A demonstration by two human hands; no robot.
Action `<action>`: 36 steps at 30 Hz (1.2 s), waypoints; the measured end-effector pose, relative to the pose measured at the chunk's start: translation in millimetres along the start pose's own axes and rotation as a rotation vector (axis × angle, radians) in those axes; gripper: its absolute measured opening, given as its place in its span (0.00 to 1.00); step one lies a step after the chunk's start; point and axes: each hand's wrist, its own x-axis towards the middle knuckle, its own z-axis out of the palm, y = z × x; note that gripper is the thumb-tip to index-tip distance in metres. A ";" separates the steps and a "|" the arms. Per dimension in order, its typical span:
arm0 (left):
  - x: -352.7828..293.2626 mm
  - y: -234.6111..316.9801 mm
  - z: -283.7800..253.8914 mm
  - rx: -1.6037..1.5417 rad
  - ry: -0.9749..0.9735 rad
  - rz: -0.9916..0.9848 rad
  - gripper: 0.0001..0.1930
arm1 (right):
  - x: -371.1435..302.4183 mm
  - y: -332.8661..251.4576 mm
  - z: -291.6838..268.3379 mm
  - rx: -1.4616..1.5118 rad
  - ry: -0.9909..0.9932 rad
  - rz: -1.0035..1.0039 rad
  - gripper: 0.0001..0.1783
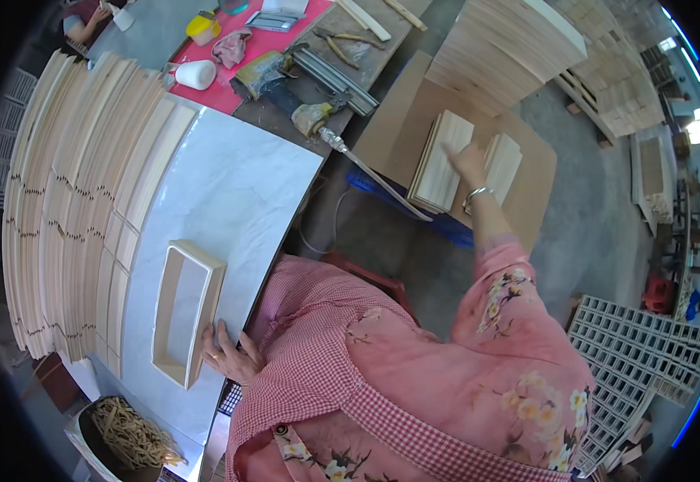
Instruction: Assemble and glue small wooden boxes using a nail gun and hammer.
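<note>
On the pale table (261,161) lies a rectangular wooden frame (213,293), long and narrow, its middle open to the tabletop. My left hand (233,353) rests at the table's near edge beside it, fingers spread, the fingertips at the frame's lower right side; it grips nothing. To the right, my right hand (469,165) reaches over a stack of thin wooden boards (438,173). One finger is stretched onto the top board, and the hand appears open. A second, smaller stack of boards (503,163) lies just right of it, partly behind my wrist.
Tall rows of wooden strips (77,201) line the table's left side. A nail gun (286,96) with a hose lies beyond, near a white glue bottle (196,74) and a pink cloth (232,48). Large panels (503,52) stand behind the boards. Wood scraps fill a bin (85,426).
</note>
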 end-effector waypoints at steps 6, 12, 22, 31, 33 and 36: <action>-8.6 -5.2 -10.8 -0.001 -0.020 -0.021 0.21 | -43.7 4.3 52.0 -0.064 -0.062 0.084 0.48; -5.8 -4.0 -5.5 -0.079 -0.002 -0.041 0.21 | -59.1 -0.8 42.8 0.052 0.094 0.134 0.47; 5.2 10.7 -52.1 -0.395 0.036 0.053 0.24 | -140.9 -115.2 -72.8 0.460 0.374 -0.748 0.46; 49.4 -3.7 -124.4 -1.882 0.158 -0.985 0.22 | -335.0 -247.4 -82.7 0.158 -0.607 -2.026 0.48; 29.4 -17.7 -124.4 -1.934 0.139 -1.042 0.19 | -352.7 -261.0 -76.9 0.079 -0.653 -2.136 0.48; 14.5 -23.1 -129.1 -1.952 0.315 -1.101 0.19 | -367.4 -277.4 -69.8 0.041 -0.606 -2.187 0.47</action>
